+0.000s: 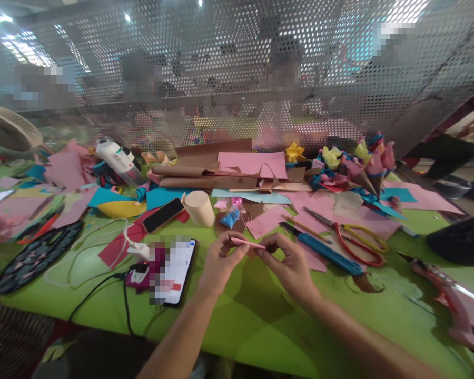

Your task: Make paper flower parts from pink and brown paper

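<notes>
Paper, pink and edge-on, pinched between left hand and right hand.
Thumbs and fingertips are closed on its two ends, just above the green worktop; beyond them lie a small blue packet and a cream roll, with a blue-handled cutter and red-handled scissors to the right and a lit phone to the left.

Scissors, glue gun and cut paper suggest a craft workshop.
</notes>
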A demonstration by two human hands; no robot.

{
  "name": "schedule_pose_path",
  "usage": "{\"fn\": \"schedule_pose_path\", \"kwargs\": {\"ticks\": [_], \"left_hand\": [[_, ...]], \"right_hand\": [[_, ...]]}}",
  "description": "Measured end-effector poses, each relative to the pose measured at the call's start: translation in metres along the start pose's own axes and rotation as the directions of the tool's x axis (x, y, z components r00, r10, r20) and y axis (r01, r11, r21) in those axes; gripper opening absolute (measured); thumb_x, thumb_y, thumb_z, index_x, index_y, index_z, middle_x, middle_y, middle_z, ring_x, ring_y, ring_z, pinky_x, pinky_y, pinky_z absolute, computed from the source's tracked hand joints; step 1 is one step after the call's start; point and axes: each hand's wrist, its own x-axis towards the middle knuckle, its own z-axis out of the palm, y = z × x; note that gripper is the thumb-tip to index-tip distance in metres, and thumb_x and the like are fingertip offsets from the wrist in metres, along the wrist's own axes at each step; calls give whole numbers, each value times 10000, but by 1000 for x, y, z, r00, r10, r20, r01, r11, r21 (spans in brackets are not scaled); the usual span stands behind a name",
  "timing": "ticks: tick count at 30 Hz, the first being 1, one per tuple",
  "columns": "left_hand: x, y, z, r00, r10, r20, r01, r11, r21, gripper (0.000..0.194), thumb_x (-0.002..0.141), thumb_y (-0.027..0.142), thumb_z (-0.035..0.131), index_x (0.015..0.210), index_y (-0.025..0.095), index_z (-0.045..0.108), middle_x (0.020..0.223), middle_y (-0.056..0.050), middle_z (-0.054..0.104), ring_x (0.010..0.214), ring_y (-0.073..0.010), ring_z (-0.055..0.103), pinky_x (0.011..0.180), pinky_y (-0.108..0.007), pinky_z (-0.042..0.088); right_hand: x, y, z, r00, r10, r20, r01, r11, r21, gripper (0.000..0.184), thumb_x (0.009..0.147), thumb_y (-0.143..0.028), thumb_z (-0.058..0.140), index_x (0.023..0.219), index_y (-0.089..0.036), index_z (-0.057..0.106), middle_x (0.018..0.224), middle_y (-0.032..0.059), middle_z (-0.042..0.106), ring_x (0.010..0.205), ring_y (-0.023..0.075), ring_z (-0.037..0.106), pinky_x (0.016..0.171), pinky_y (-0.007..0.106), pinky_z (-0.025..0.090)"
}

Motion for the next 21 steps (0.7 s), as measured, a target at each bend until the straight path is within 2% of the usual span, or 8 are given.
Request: {"fn": "schedule_pose_path", "kwargs": {"ticks": [7, 21], "left_hand": [[0, -1, 0, 1000, 3, -17, -3, 1000, 28, 173, 733, 322, 742, 776, 174, 666, 755, -20, 641, 750, -157, 584, 686, -251, 451], [1, -1, 0, 1000, -24, -6, 24, 1000, 2, 145, 732, 291, 740, 755, 173, 658, 724, 1, 631, 709, -134, 564, 665, -236, 428]], "right_hand": [[0, 1, -1, 1000, -2, 14, 3, 1000, -8, 111, 839, -294, 664, 769, -208, 665, 717, 26, 673, 648, 166, 590, 581, 277, 468], [0, -1, -1, 1000, -12, 10, 12, 1000, -1, 87, 830, -253, 668, 754, -212, 660, 700, 13, 665, 635, 160, 585, 576, 268, 459]]}}
